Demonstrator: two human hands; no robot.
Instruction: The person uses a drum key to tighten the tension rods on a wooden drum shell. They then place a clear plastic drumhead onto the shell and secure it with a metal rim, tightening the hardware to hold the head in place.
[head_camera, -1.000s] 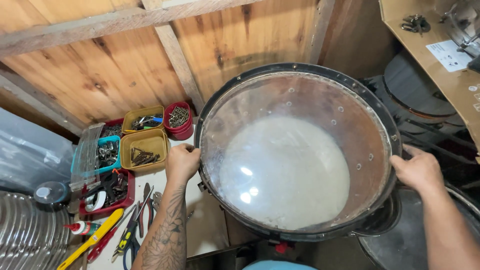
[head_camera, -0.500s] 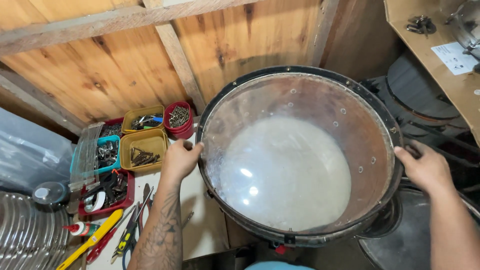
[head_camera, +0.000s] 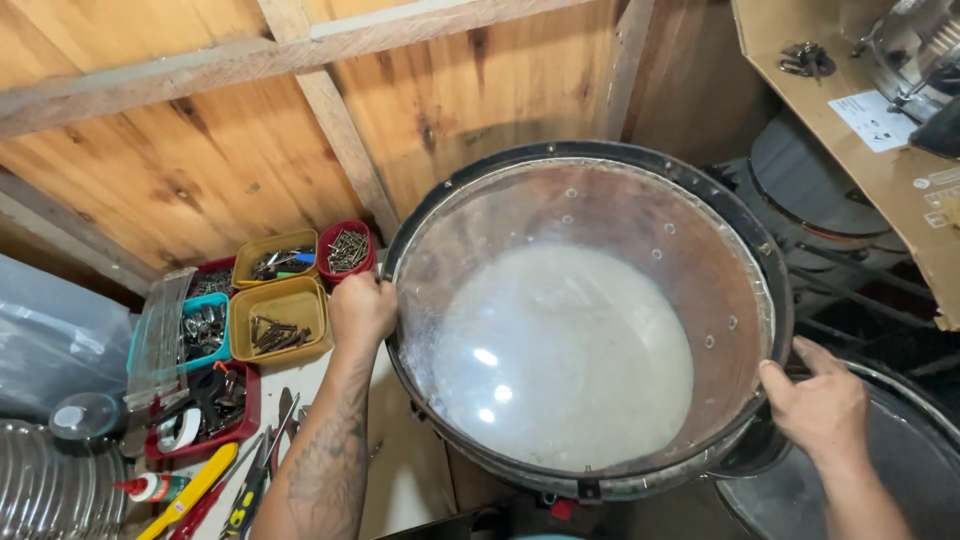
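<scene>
Drum (head_camera: 580, 330) tilted slightly since earlier; left hand (head_camera: 362, 310) clamped its rim at 9 o'clock, right hand (head_camera: 820, 410) at 4 o'clock.

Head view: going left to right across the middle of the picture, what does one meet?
Teal plastic tray of metal hardware → mustard-yellow plastic tray of screws → left hand gripping the rim → large round drum with clear, cloudy-centred skin → right hand at its right edge.

Both arms reach forward from the near edge. The left hand (head_camera: 362, 310) is curled in a closed grip, forearm tattooed; the right hand (head_camera: 818, 408) has fingers bent, thumb raised.
</scene>
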